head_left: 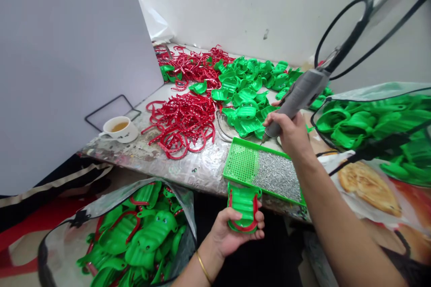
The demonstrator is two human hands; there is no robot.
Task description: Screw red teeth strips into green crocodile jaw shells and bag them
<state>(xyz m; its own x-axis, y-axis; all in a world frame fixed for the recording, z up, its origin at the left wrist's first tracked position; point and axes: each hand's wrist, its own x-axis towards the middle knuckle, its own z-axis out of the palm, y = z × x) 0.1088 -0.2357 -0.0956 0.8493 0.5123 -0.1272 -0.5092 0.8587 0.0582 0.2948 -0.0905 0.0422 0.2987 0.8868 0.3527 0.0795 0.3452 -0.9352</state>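
My left hand (pixel 232 228) grips a green plastic toy part (pixel 243 204) with a red curved strip (pixel 247 228) set along its rim, held just off the table's front edge. Wrapped around a grey electric screwdriver (pixel 298 96), my right hand (pixel 289 132) points its tip down at the green perforated tray (pixel 239 161). Small silvery screws (pixel 278 172) cover the right part of that tray. Whether a screw sits on the driver's tip is too small to tell.
Red strips (pixel 185 121) and green parts (pixel 245 110) are heaped behind the tray. A cup (pixel 119 130) stands at the table's left edge. Bags of green parts flank me, lower left (pixel 144 237) and right (pixel 370 121). A black cable (pixel 353 36) loops from the screwdriver.
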